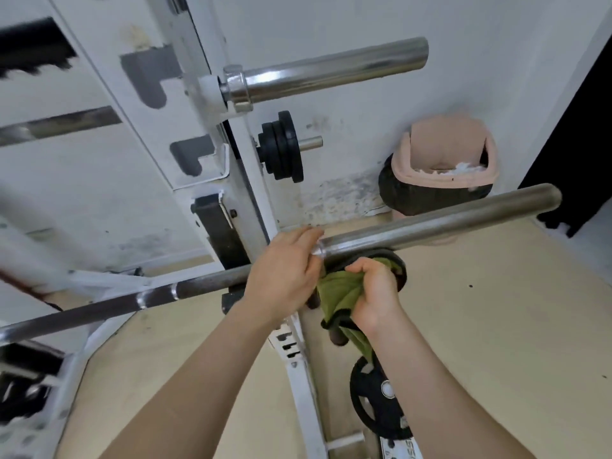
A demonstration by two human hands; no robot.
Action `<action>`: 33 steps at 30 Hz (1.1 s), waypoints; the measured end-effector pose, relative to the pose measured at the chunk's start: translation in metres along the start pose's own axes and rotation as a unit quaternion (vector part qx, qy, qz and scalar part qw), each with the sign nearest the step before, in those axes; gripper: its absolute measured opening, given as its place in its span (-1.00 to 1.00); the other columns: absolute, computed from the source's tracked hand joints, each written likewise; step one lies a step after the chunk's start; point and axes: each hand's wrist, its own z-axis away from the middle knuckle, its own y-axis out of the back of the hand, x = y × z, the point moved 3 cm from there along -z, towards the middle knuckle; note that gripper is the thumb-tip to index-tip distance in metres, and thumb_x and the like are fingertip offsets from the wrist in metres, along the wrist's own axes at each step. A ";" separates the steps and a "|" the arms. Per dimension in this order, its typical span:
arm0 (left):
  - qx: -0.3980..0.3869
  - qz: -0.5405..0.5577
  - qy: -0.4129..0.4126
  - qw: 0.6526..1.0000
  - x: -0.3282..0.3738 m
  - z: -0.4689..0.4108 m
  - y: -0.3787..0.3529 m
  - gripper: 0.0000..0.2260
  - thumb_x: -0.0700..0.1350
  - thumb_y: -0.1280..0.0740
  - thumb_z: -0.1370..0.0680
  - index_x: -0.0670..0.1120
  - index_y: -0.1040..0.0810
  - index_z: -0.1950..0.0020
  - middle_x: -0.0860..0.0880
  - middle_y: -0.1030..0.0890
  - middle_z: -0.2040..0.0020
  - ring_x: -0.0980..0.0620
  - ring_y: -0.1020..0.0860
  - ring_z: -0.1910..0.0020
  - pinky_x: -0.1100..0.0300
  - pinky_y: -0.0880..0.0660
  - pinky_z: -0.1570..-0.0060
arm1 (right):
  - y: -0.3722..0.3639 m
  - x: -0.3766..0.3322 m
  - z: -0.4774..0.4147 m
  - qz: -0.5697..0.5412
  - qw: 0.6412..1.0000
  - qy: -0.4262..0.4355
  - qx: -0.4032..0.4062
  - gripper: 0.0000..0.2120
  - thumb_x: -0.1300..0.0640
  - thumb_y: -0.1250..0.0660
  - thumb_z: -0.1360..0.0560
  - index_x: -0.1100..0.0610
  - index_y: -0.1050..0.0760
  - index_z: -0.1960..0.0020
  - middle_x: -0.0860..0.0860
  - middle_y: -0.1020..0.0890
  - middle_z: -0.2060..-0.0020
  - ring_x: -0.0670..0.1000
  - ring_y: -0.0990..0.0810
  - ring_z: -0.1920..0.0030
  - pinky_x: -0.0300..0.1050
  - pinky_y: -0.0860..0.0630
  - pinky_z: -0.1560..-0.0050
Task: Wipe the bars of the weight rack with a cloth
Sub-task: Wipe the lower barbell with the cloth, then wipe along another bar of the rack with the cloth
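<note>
I read the floor (496,326) as a pale beige sheet surface, and the wall (347,127) behind it as grey-white, mottled with dark stains near its base. A dark opening (579,144) stands at the right edge. The white weight rack (212,61) rises at centre left and carries two chrome bars: the upper bar (331,71) and the lower bar (447,223), both pointing right. Small black plates (281,147) sit on a short peg between them. A bin (443,154) with a pink lid stands against the wall. My left hand (281,273) lies over the lower bar where shaft meets sleeve, fingers laid across the top; I cannot tell whether they close beneath it. My right hand (374,289) has its fingers curled tightly round the bunched green cloth (341,293), held just below the lower bar, in front of a black plate (399,270). Another black plate (374,399) lies low beside the rack foot.
</note>
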 end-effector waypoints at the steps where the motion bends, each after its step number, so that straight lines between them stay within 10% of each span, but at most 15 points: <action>1: 0.000 0.007 0.016 1.000 -0.009 0.008 0.006 -0.61 -0.08 -0.10 -0.61 -0.03 -0.36 -0.44 0.00 -0.42 -0.41 -0.03 -0.37 -0.36 0.13 -0.30 -0.29 | -0.008 0.010 0.004 0.024 1.000 0.005 0.010 -0.78 0.36 -0.17 -0.39 0.23 -0.47 0.00 0.20 -0.50 0.09 0.18 -0.52 0.12 0.10 -0.51 0.03; 9: 0.014 0.285 0.090 0.954 -0.066 0.104 0.031 -0.73 -0.10 -0.20 -0.59 0.05 -0.58 -0.23 0.16 -0.59 -0.17 0.14 -0.51 -0.20 0.22 -0.39 -0.24 | -0.052 0.039 0.075 0.135 0.976 0.170 -0.017 -0.76 0.48 -0.14 -0.39 0.25 -0.45 0.04 0.17 -0.57 0.21 0.15 -0.60 0.22 -0.04 -0.60 0.26; 15: 0.016 0.629 0.127 0.767 -0.104 0.166 0.092 -0.69 -0.02 -0.30 -0.59 -0.04 -0.47 -0.32 -0.04 -0.61 -0.18 0.09 -0.57 -0.15 0.14 -0.48 -0.21 | -0.145 0.097 0.139 0.094 0.969 0.127 -0.191 -0.70 0.31 -0.21 -0.39 0.26 -0.55 -0.08 0.18 -0.64 0.11 0.16 -0.65 0.16 0.06 -0.63 0.09; 22: 0.084 0.612 0.192 0.763 -0.194 0.273 0.168 -0.59 0.11 -0.39 -0.45 0.10 -0.46 -0.27 -0.21 -0.64 -0.03 -0.14 -0.63 -0.03 0.05 -0.58 -0.02 | -0.240 0.195 0.164 0.181 0.937 0.048 -0.294 -0.67 0.13 -0.32 -0.35 0.24 -0.64 -0.05 0.20 -0.68 0.00 0.18 -0.66 0.01 0.07 -0.55 -0.14; 29: 0.171 0.499 0.279 0.803 -0.279 0.367 0.209 -0.72 0.22 -0.37 -0.45 0.04 -0.60 0.30 0.04 -0.54 0.36 0.11 -0.48 0.37 0.24 -0.37 0.35 | -0.330 0.303 0.171 0.592 0.707 0.169 -0.347 -0.69 -0.11 -0.41 -0.45 0.16 -0.63 0.14 0.08 -0.71 0.20 0.08 -0.68 0.10 0.05 -0.57 -0.06; 33: 0.177 0.479 0.289 0.810 -0.328 0.410 0.230 -0.70 0.16 -0.48 -0.39 -0.08 -0.61 0.24 -0.07 -0.57 0.29 0.01 -0.55 0.25 0.15 -0.49 0.19 | -0.369 0.360 0.161 0.668 0.606 0.184 -0.391 -0.56 -0.16 -0.35 -0.49 0.25 -0.59 0.19 0.09 -0.69 0.26 0.06 -0.67 0.19 0.00 -0.57 0.04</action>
